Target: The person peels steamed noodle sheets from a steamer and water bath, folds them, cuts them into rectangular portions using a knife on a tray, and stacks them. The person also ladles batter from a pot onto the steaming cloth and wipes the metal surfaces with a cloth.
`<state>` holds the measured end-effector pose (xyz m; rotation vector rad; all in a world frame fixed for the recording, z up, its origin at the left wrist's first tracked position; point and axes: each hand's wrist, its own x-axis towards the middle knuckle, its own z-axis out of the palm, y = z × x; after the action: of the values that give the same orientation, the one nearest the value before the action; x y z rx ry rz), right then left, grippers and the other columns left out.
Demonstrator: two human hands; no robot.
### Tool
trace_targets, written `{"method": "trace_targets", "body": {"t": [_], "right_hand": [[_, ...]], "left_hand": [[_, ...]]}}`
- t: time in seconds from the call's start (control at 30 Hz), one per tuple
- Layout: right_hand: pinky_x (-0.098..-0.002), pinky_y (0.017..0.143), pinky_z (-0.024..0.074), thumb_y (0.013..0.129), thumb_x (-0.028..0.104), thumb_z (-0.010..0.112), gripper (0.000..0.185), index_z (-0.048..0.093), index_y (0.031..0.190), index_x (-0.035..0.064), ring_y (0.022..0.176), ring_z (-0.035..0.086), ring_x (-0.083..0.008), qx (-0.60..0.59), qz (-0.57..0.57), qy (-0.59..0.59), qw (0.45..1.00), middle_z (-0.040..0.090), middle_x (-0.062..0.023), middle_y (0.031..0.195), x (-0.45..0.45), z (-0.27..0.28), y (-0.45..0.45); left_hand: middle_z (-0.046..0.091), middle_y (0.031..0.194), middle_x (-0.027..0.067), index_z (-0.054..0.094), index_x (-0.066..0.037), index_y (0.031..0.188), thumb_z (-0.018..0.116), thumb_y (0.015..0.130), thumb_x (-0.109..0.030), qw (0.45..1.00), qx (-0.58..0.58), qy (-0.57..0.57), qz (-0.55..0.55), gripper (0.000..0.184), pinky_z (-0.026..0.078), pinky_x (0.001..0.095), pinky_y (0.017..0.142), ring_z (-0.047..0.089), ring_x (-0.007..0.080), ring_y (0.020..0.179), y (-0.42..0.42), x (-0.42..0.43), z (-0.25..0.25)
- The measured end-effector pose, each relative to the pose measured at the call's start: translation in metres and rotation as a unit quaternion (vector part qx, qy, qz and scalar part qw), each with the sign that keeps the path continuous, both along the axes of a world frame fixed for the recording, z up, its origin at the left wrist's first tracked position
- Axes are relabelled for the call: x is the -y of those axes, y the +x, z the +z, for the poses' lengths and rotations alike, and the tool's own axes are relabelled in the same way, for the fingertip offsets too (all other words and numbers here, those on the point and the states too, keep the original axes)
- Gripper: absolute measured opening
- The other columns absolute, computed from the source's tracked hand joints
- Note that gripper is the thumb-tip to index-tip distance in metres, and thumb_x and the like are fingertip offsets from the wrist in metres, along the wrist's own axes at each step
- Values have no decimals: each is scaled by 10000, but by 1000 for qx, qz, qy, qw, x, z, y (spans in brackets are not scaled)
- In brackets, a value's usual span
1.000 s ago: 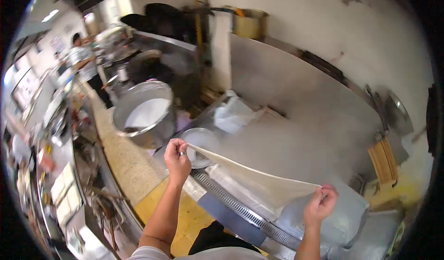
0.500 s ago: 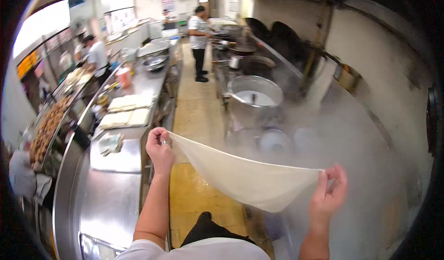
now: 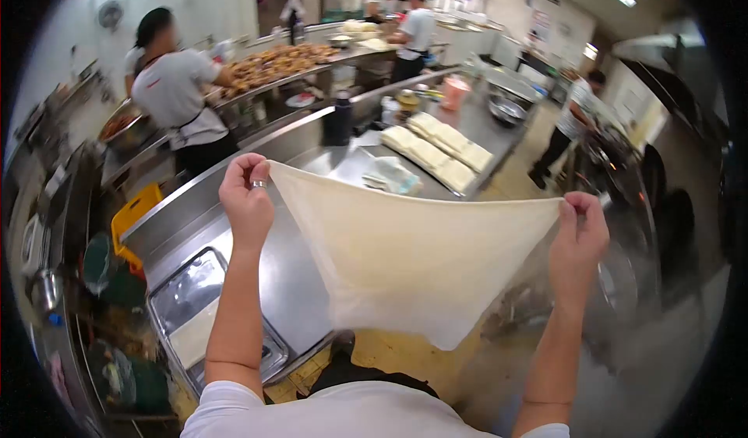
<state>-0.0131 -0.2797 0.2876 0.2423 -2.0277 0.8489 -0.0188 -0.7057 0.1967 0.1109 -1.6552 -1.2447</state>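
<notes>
A thin, translucent off-white sheet (image 3: 413, 251) hangs spread out in front of me, its lower edge uneven. My left hand (image 3: 248, 196), with a ring on one finger, pinches its upper left corner. My right hand (image 3: 579, 231) pinches the upper right corner. The top edge sags slightly between them. Whether the sheet is food or fabric I cannot tell. Below and left, a metal tray (image 3: 187, 278) sits on the steel counter (image 3: 284, 282), with a pale flat piece (image 3: 196, 333) in it, partly hidden by my left forearm.
Pale stacked sheets (image 3: 436, 150), a crumpled cloth (image 3: 389, 174) and a dark bottle (image 3: 338, 118) are on the counter. A yellow crate (image 3: 134, 216) stands at left. Co-workers (image 3: 181, 99) stand beyond; another person (image 3: 575, 122) is at the stoves. Steam rises at lower right.
My view and body have turned left, from the steaming pots toward the steel counter. Both hands still hold the sheet, which now hangs more fully spread.
</notes>
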Motion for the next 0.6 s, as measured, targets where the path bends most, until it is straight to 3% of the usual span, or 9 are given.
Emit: {"method": "trace_targets", "body": {"t": [0.1,0.2,0.23,0.33,0.37,0.47,0.6], "right_hand": [[-361,806,506,959,37,632,63,642,1005,-6,867,641,-253,49,80,2,996,664,-132,916,73,-13,-89],[-401,828,502,936,52,652,64,658,968,-4,898,645,-292,70,150,32,986,661,-144,934,155,-34,-164],[-414,836,500,923,56,662,65,666,952,-1,911,644,-307,64,167,52,983,658,-147,945,179,-47,-193],[-449,858,496,885,74,690,69,691,912,10,949,639,-344,54,211,75,973,653,-154,977,252,-87,-275],[-456,864,496,873,83,701,73,701,902,16,960,638,-352,67,220,65,971,652,-155,987,277,-96,-295],[-468,879,497,851,116,727,90,726,898,39,994,635,-354,112,234,57,964,651,-158,1023,335,-108,-338],[-468,899,496,838,151,748,108,748,903,64,1029,633,-351,114,240,39,963,654,-162,1057,385,-102,-371]], "left_hand": [[593,844,-11,631,-20,950,608,1001,-14,995,65,-13,75,56,405,255,672,480,101,743,2,74,0],[590,864,34,605,-20,924,606,983,-16,968,104,-114,196,59,418,279,667,497,139,736,-2,138,-11],[601,946,89,582,-15,904,603,956,-17,966,114,-124,196,56,463,333,727,565,221,816,-5,164,-19],[615,1035,117,579,-9,900,611,933,-16,940,113,-195,256,46,487,379,831,602,295,956,-16,223,-42],[617,1091,146,580,-9,893,617,917,-24,940,141,-169,261,46,476,422,925,589,350,1072,-17,230,-39],[614,1100,163,584,-11,885,619,913,-27,917,130,-220,306,48,470,429,937,584,355,1078,-26,269,-45],[602,1112,173,583,-11,869,628,907,-24,902,130,-231,340,61,460,444,950,577,365,1081,-22,282,-18]]}}
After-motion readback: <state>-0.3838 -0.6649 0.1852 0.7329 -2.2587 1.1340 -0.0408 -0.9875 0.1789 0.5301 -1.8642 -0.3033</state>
